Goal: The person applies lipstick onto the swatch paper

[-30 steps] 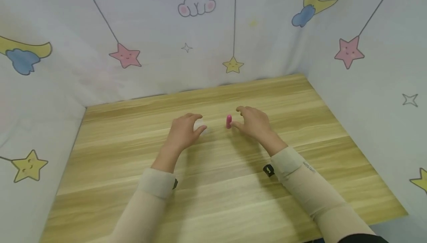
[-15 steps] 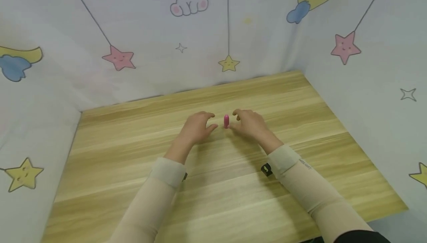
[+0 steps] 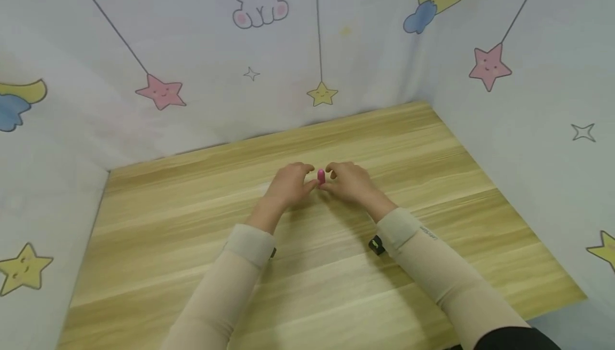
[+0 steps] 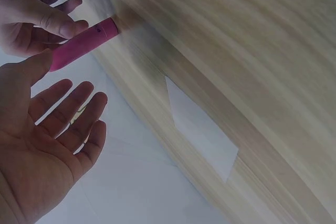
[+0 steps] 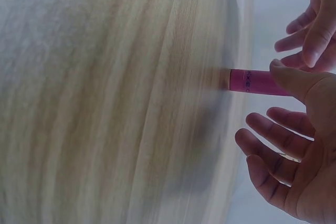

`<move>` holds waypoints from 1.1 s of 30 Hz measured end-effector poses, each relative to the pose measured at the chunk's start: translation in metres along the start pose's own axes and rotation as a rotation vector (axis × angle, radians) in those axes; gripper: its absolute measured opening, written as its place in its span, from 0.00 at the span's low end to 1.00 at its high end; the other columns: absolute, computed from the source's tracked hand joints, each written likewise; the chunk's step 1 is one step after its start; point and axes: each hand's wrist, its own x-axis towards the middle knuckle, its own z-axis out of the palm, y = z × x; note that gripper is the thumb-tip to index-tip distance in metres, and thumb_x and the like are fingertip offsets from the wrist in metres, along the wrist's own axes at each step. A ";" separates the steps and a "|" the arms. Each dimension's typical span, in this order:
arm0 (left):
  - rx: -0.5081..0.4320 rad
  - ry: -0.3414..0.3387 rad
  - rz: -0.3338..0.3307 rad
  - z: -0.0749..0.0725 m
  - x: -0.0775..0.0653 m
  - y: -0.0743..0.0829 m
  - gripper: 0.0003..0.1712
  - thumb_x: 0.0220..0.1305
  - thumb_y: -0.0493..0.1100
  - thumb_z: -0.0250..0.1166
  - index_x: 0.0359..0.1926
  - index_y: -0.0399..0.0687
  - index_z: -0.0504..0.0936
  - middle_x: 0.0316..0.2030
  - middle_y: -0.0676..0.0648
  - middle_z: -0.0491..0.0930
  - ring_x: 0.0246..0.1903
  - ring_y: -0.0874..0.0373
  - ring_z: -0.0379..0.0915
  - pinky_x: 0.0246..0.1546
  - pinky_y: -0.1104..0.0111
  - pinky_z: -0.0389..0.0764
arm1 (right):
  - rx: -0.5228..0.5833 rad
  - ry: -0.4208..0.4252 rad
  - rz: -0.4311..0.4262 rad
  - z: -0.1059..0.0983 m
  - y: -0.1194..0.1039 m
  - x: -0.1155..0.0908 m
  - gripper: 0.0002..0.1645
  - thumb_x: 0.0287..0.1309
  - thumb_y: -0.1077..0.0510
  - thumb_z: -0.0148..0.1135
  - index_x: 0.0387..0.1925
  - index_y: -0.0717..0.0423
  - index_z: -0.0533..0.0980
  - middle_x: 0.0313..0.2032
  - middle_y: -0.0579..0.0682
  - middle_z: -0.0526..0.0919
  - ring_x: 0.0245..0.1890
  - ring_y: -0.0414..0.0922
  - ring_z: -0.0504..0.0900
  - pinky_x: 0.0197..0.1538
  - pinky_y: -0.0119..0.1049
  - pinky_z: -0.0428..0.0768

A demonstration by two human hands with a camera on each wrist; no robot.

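A slim pink tube (image 3: 321, 176) with a rounded top and small dark lettering stands upright on the wooden table, looking like a lipstick. In the head view my left hand (image 3: 291, 183) is just left of it and my right hand (image 3: 349, 180) just right. The left wrist view shows the left thumb (image 4: 35, 67) right at the upper end of the tube, the other fingers spread and relaxed. From the right wrist view, the right thumb (image 5: 294, 80) overlaps the tube's upper part while its fingers hang loosely bent below. Neither hand's fingers wrap around it.
A flat white paper piece (image 4: 199, 129) lies on the table beyond the left hand, mostly hidden in the head view. White curtains with printed stars, moons and a bear (image 3: 259, 3) enclose the wooden table (image 3: 158, 222) at the back and both sides.
My left hand has moved right, from well clear of the pink tube to close beside it. The right hand stays near the tube, and the head view has shifted slightly.
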 end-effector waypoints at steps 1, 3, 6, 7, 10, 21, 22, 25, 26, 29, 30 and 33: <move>0.002 0.000 -0.001 0.001 0.001 0.000 0.28 0.72 0.53 0.64 0.64 0.41 0.78 0.62 0.40 0.78 0.63 0.44 0.73 0.65 0.54 0.72 | 0.000 -0.002 -0.004 0.001 -0.001 0.001 0.29 0.63 0.37 0.66 0.55 0.53 0.80 0.48 0.55 0.87 0.51 0.58 0.83 0.53 0.55 0.79; 0.004 -0.002 -0.002 0.003 0.002 -0.001 0.28 0.72 0.54 0.64 0.64 0.41 0.78 0.62 0.41 0.78 0.63 0.44 0.73 0.65 0.54 0.72 | -0.001 -0.010 -0.015 0.002 -0.003 0.002 0.27 0.64 0.38 0.67 0.54 0.52 0.80 0.48 0.54 0.87 0.51 0.57 0.83 0.53 0.55 0.79; 0.007 0.000 0.004 0.006 0.003 -0.002 0.26 0.71 0.54 0.65 0.61 0.42 0.80 0.59 0.41 0.80 0.61 0.44 0.75 0.63 0.54 0.74 | -0.007 -0.020 -0.030 0.005 -0.005 0.002 0.26 0.64 0.40 0.67 0.54 0.53 0.81 0.48 0.53 0.86 0.51 0.56 0.83 0.53 0.53 0.79; 0.009 0.000 0.007 0.007 0.003 -0.002 0.25 0.71 0.54 0.65 0.60 0.42 0.81 0.58 0.42 0.81 0.59 0.45 0.76 0.62 0.54 0.75 | -0.011 -0.020 -0.034 0.006 -0.006 0.003 0.26 0.64 0.40 0.67 0.54 0.53 0.81 0.47 0.53 0.86 0.50 0.55 0.82 0.52 0.53 0.79; 0.005 0.000 0.017 0.009 0.004 -0.002 0.21 0.71 0.53 0.65 0.56 0.43 0.83 0.53 0.42 0.83 0.55 0.46 0.78 0.58 0.55 0.77 | -0.020 -0.018 -0.045 0.009 -0.007 0.004 0.25 0.64 0.41 0.67 0.54 0.53 0.81 0.47 0.52 0.86 0.50 0.54 0.82 0.51 0.52 0.80; -0.030 0.033 0.047 0.008 0.007 0.003 0.12 0.72 0.46 0.65 0.49 0.46 0.85 0.48 0.44 0.85 0.52 0.47 0.79 0.57 0.56 0.78 | -0.037 0.003 -0.074 0.010 -0.008 0.008 0.20 0.65 0.46 0.68 0.52 0.52 0.82 0.46 0.50 0.87 0.49 0.54 0.83 0.49 0.51 0.81; -0.037 0.033 0.050 0.008 0.007 0.004 0.11 0.72 0.46 0.65 0.49 0.46 0.85 0.48 0.45 0.85 0.53 0.46 0.79 0.57 0.56 0.77 | -0.037 0.007 -0.069 0.009 -0.007 0.008 0.19 0.65 0.46 0.67 0.51 0.52 0.82 0.45 0.50 0.87 0.49 0.54 0.83 0.49 0.52 0.81; -0.046 0.035 0.056 0.009 0.009 0.006 0.11 0.72 0.45 0.65 0.48 0.45 0.85 0.47 0.46 0.85 0.52 0.47 0.79 0.57 0.56 0.78 | -0.028 0.017 -0.060 0.009 -0.004 0.007 0.18 0.65 0.46 0.68 0.50 0.52 0.83 0.45 0.51 0.87 0.48 0.54 0.82 0.49 0.52 0.80; -0.043 0.036 0.055 0.010 0.009 0.006 0.10 0.72 0.45 0.65 0.48 0.45 0.85 0.46 0.46 0.85 0.52 0.48 0.79 0.56 0.57 0.78 | -0.022 0.017 -0.063 0.008 -0.003 0.007 0.18 0.65 0.47 0.68 0.51 0.52 0.83 0.45 0.51 0.87 0.49 0.55 0.82 0.50 0.53 0.80; -0.039 0.047 0.049 0.010 0.010 0.005 0.10 0.72 0.45 0.65 0.47 0.45 0.85 0.44 0.47 0.85 0.49 0.50 0.80 0.53 0.58 0.79 | -0.006 0.014 -0.081 0.008 -0.003 0.008 0.19 0.66 0.48 0.68 0.52 0.53 0.83 0.45 0.52 0.87 0.49 0.55 0.82 0.50 0.53 0.80; -0.039 0.052 0.048 0.010 0.010 0.005 0.09 0.72 0.44 0.65 0.47 0.45 0.85 0.43 0.47 0.85 0.47 0.51 0.80 0.52 0.59 0.79 | -0.001 0.014 -0.088 0.008 -0.003 0.008 0.18 0.66 0.48 0.67 0.52 0.53 0.83 0.46 0.53 0.87 0.49 0.55 0.83 0.51 0.53 0.80; -0.057 0.072 0.056 0.007 0.009 0.003 0.09 0.72 0.43 0.65 0.47 0.45 0.85 0.42 0.48 0.84 0.44 0.52 0.79 0.48 0.60 0.80 | 0.008 0.031 -0.106 0.007 -0.004 0.009 0.18 0.66 0.48 0.67 0.51 0.53 0.83 0.46 0.53 0.87 0.49 0.55 0.83 0.51 0.52 0.80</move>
